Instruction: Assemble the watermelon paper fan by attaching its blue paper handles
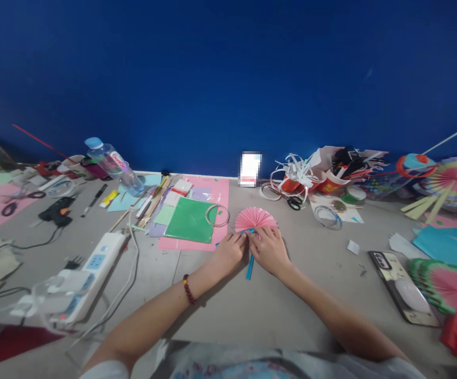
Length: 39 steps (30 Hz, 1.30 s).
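A pleated pink paper fan [255,218] lies spread on the grey table in front of me. A blue paper strip [249,269] shows at the fan's base, and its tail points toward me between my hands. My left hand [231,249] is closed, its fingertips pressed on the strip at the left side of the base. From the right, my right hand [270,249] covers the fan's lower part, fingers bent and pressed onto it. What exactly lies under my fingers is partly hidden.
Left stand a green paper packet [189,221] on pink sheets, a tilted water bottle [113,166], a power strip [96,276] and a glue gun [58,211]. Scissors [294,202] and cups of tools [331,181] sit back right; a phone [390,279] and finished fans [445,284] are farther right.
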{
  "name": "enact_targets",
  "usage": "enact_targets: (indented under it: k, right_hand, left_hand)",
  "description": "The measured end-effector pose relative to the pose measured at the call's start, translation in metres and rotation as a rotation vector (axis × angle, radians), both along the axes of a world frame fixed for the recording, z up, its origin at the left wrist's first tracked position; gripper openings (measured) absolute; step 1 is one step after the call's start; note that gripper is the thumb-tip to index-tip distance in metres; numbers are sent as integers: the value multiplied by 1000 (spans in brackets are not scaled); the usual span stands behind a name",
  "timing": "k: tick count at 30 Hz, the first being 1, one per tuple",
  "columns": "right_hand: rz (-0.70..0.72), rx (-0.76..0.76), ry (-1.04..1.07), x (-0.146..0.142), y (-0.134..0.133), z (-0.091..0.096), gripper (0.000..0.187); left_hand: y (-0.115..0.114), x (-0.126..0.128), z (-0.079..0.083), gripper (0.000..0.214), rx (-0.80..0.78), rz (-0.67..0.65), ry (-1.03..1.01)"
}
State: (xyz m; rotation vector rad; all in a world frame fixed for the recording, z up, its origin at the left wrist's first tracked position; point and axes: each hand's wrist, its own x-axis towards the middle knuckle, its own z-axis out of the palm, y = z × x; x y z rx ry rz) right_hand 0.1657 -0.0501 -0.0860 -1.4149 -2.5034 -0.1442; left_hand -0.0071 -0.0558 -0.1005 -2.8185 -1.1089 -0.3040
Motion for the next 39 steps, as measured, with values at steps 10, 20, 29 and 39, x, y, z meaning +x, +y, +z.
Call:
enact_targets:
  k: [10,20,29,39]
  right_hand:
    - [-33,120,-18,1,3,-5,23]
    - [73,120,30,1,1,-12,25]
    - [-20,117,10,1,0,-7,24]
    - [106,149,69,3,8,-11,18]
  left_hand:
    - [-1,0,3,30,-43,11,25]
    - [-6,3,-3,30,28,85,2]
    - [-11,4,-4,29,75,119,9]
    - [-12,6,-6,35,44,140,55]
